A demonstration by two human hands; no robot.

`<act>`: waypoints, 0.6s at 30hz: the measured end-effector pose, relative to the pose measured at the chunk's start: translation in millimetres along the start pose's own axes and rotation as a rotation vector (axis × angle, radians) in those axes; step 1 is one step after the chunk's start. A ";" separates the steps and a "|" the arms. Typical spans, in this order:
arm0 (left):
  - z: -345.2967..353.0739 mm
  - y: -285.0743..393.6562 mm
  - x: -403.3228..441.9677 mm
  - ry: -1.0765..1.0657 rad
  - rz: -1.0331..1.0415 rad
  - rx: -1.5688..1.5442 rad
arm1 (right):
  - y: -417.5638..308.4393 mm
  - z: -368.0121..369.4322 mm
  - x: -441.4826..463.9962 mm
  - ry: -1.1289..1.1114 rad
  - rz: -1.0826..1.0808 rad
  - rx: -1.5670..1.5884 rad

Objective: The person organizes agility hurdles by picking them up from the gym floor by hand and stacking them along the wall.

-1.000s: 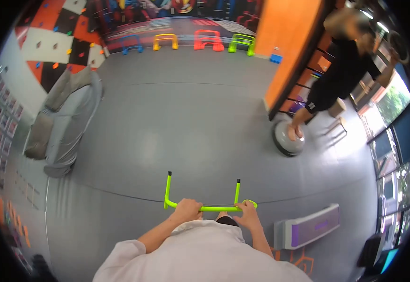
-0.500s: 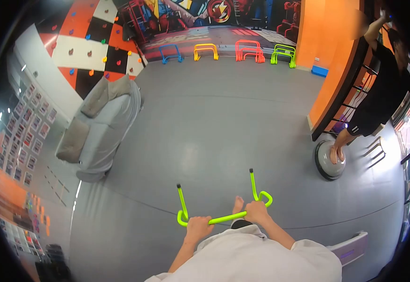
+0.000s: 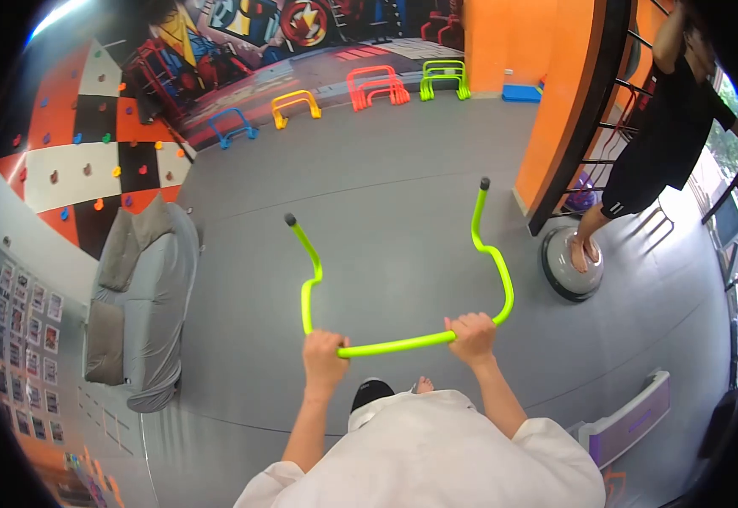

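A lime-green agility hurdle [image 3: 398,345] is held out in front of my body, off the floor, its two black-capped legs pointing away from me. My left hand [image 3: 326,351] is wrapped round the crossbar near its left corner. Near the right corner, my right hand [image 3: 473,336] grips the same bar. Fingers of both hands are closed on the tube. Below the bar one bare foot shows in part beside a dark shape at my waist.
A person in black stands on a grey balance dome [image 3: 574,262] at right, by an orange pillar [image 3: 544,152]. Along the mural wall stand blue, yellow, red and green hurdles [image 3: 445,80]. A covered sofa [image 3: 157,313] is at left; a grey-purple step board [image 3: 631,419] lies lower right.
Both hands have raised the hurdle and pushed it forward, so its legs now reach further away from me. My view has turned to the right.
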State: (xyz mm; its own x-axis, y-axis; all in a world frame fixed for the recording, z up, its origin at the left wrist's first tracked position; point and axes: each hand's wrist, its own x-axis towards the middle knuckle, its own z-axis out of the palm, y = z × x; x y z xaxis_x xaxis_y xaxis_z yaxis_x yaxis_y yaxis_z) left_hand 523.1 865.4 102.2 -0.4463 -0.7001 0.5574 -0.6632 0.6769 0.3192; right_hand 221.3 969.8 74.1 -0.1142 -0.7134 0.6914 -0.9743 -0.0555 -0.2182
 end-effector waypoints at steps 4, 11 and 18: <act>18.4 -39.8 69.6 0.117 0.144 -0.044 | 15.9 13.0 58.0 -0.036 -0.010 -0.023; 72.1 -123.3 184.7 0.212 0.011 -0.156 | 105.7 76.9 141.8 0.298 0.391 0.190; 134.7 -192.2 330.4 0.267 -0.382 -0.798 | 153.6 144.1 215.6 0.631 0.987 0.727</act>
State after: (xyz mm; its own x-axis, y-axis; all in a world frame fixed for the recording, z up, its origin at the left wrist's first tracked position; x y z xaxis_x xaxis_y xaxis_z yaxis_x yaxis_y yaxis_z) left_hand 422.1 473.4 121.8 -0.0631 -0.8994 0.4325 -0.0822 0.4366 0.8959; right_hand 75.0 706.7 90.5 -0.9503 -0.2459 0.1909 -0.1416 -0.2049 -0.9685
